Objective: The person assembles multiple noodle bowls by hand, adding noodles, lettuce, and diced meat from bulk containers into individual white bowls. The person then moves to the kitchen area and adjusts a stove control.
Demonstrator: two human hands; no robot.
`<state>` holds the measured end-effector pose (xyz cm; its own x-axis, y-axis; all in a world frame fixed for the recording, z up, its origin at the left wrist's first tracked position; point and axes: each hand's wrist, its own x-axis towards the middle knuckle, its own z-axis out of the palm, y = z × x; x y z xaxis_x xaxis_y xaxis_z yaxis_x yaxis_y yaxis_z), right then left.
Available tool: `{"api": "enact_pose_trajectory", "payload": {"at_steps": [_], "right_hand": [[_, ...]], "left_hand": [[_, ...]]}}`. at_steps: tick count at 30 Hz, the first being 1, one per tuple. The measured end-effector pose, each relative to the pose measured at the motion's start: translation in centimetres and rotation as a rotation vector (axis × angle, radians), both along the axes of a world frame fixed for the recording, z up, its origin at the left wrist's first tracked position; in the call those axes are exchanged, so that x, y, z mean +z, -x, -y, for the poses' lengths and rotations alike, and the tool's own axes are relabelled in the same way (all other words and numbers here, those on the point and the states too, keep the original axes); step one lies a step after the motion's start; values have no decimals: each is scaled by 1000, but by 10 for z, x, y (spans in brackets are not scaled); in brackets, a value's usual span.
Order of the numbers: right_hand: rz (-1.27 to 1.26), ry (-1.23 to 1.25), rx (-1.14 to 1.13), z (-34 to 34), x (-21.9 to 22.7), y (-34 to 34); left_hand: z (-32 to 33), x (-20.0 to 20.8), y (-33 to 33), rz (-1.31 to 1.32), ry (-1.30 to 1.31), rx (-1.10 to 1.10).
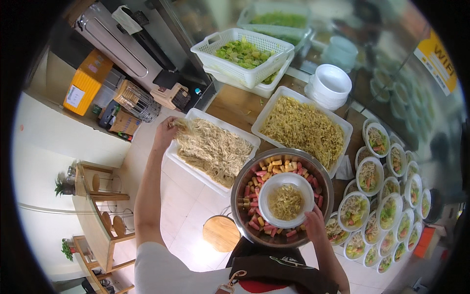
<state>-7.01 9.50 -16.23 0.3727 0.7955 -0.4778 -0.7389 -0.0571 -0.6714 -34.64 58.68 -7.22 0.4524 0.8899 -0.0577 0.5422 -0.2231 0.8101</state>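
At the far left corner of a white tray, my left hand is closed on a small bunch of pale, thin strands that look like enoki mushrooms. More of them fill that tray. My right hand grips the rim of a white bowl, tilting little, with yellowish bean sprouts inside. Under the bowl is a large steel basin of cut pink and tan sausage-like pieces. A second white tray, heaped with bean sprouts, stands behind the basin.
White baskets of chopped greens sit at the back, near stacked empty bowls. Several filled bowls crowd the right side, some stacked. Glass borders the wooden counter. A round stool stands below.
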Motion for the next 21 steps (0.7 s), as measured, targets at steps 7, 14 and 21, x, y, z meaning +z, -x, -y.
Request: {"api": "enact_pose_trajectory", "payload": {"at_steps": [7,14,21], "right_hand": [[-9,-73,51,17,21,19],[35,-124,-66,40,22,28],[52,-113,92,35,18,23]], "left_hand": [[35,-1,-23,2,-75,-105],[65,3,-35,-121,-88,-98],[142,132,-42,133,95,-242]]}}
